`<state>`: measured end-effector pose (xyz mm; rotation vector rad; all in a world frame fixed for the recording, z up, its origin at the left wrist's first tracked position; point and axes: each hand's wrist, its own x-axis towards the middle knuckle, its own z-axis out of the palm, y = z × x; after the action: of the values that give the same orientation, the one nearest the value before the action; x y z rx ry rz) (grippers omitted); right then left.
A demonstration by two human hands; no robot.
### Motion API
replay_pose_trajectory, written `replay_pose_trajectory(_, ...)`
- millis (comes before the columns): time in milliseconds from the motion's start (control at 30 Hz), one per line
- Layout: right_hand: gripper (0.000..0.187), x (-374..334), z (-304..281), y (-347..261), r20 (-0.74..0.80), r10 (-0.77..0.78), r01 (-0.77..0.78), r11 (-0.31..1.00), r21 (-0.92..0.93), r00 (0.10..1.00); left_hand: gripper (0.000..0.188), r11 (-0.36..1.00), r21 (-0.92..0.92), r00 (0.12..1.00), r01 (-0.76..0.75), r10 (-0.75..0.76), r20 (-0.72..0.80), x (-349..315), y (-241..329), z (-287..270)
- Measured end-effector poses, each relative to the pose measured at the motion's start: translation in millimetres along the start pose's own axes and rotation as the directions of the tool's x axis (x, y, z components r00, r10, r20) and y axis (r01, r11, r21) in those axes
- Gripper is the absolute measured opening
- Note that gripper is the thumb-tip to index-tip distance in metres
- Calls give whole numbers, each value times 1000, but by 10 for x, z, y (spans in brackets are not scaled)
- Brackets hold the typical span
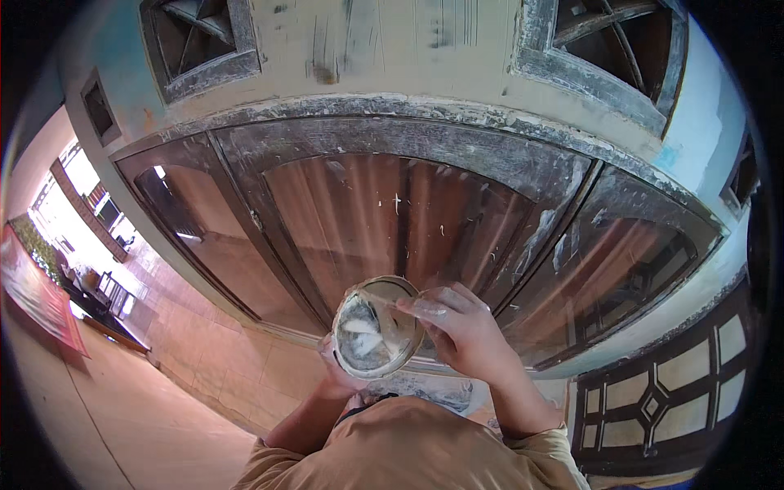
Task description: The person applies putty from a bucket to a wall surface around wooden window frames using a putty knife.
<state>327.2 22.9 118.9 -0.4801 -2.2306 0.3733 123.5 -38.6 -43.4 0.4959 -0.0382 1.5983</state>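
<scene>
The left forearm (306, 420) comes in from 7 o'clock and slants up toward 1 o'clock. The left hand (333, 362) is curled in a hold, its fingers largely hidden. The right forearm (521, 400) rises from 5 o'clock, pointing toward 11. The right hand (464, 327) sits between 2 and 3 o'clock of the left, knuckles up, bent fingers (425, 309) reaching toward 9 o'clock and smeared white. The torso (425, 445) fills 6 o'clock, between the two arms.

Two hands (336, 367) (469, 328), one round container (390, 287), three glazed panels (204, 220) (343, 212) (604, 282), four vents (200, 34) (616, 37) (100, 107) (744, 175) (two large)
</scene>
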Motion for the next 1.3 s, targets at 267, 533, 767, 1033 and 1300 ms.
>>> replay_pose_trajectory(267,52,-68,-56,-68,82,-49,48,999,25,995,71,993,114,999,-34,38,-37,-42,14,7)
replay_pose_trajectory(533,58,-2,76,-78,33,10,-9,999,-42,999,74,980,168,994,-103,106,-11,10,133,185)
replay_pose_trajectory(767,54,193,205,-202,11,9,-7,990,-140,1000,73,935,338,979,-107,158,-127,-64,312,-165)
replay_pose_trajectory(1033,38,491,417,-298,5,25,-24,990,-142,1000,72,765,612,950,-199,305,-72,9,765,-52)
replay_pose_trajectory(1300,39,631,635,-325,-99,117,-113,993,41,988,92,903,357,964,-239,264,-22,83,1082,-393)
